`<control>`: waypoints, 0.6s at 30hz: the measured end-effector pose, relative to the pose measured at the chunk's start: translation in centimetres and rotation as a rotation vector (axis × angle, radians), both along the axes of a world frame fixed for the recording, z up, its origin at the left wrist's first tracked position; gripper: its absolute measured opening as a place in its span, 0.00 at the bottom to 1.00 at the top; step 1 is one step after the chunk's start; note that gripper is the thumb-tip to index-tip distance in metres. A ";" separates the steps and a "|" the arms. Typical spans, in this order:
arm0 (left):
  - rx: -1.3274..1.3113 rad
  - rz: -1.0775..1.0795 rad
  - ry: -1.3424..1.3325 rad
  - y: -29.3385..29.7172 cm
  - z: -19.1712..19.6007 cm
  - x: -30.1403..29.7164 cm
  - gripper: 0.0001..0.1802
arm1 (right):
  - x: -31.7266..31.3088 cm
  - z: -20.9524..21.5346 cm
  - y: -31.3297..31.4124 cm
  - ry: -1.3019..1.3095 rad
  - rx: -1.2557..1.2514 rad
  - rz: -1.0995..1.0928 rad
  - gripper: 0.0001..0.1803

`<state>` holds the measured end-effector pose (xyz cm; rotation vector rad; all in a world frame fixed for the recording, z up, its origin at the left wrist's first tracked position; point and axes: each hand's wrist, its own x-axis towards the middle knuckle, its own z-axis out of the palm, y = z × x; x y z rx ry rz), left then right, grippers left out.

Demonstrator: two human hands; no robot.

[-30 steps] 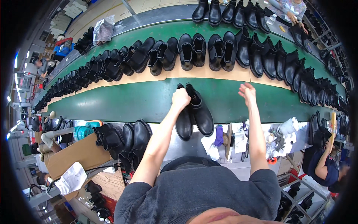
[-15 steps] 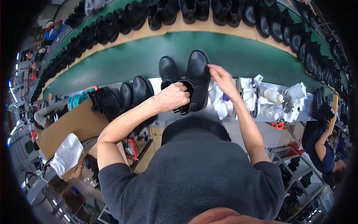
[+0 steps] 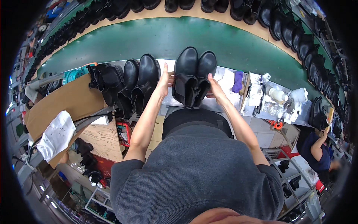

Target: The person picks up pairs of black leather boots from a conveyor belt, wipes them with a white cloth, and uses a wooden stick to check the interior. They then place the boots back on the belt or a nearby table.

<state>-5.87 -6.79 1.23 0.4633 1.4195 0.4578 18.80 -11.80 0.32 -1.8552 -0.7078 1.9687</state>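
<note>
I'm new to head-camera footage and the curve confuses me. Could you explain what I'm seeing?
There's no machine: these are a person's bare hands. One wide fisheye camera, worn on the head, looks down, so straight edges bend. The left hand and right hand are at either side of a pair of black boots; how firmly they grip, I can't tell. On the metal bench lie a purple item and more boots, to the left. Beyond is a green surface.

Showing paired smooth black ankle boots (image 3: 186, 63), lining up side by side, pointing toes forward, facing open collars back, overlapping near edge of green surface (image 3: 149, 37).
</note>
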 end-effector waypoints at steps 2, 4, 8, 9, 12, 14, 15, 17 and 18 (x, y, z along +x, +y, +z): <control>0.106 -0.034 -0.171 0.4 0.8 -1.6 0.59 | 1.6 -0.5 -0.5 0.242 -0.006 -0.125 0.44; 0.231 -0.079 -0.242 0.5 5.5 -1.0 0.58 | 1.8 1.2 -1.0 0.472 0.051 -0.392 0.32; 0.300 -0.067 -0.378 0.8 11.4 1.1 0.53 | 1.9 -0.1 -1.7 0.925 -0.065 -0.449 0.25; 0.318 -0.072 -0.370 0.7 11.9 1.5 0.52 | 1.6 0.6 -1.8 1.027 -0.060 -0.470 0.24; 0.384 -0.029 -0.312 0.5 12.4 2.4 0.49 | 1.7 0.5 -1.7 0.856 0.204 -0.448 0.28; 0.395 -0.041 -0.277 0.5 10.8 2.2 0.46 | 2.0 2.2 -1.4 0.664 0.222 -0.478 0.32; 0.384 -0.053 -0.260 0.7 9.3 2.2 0.44 | 2.1 4.1 -1.2 0.551 0.202 -0.511 0.34; 0.357 0.076 -0.334 0.6 4.1 3.0 0.37 | 1.2 5.8 -1.0 0.232 0.487 -0.449 0.42; 0.051 0.119 -0.689 0.5 0.7 2.1 0.36 | 1.7 5.9 -0.4 0.251 0.546 -0.410 0.41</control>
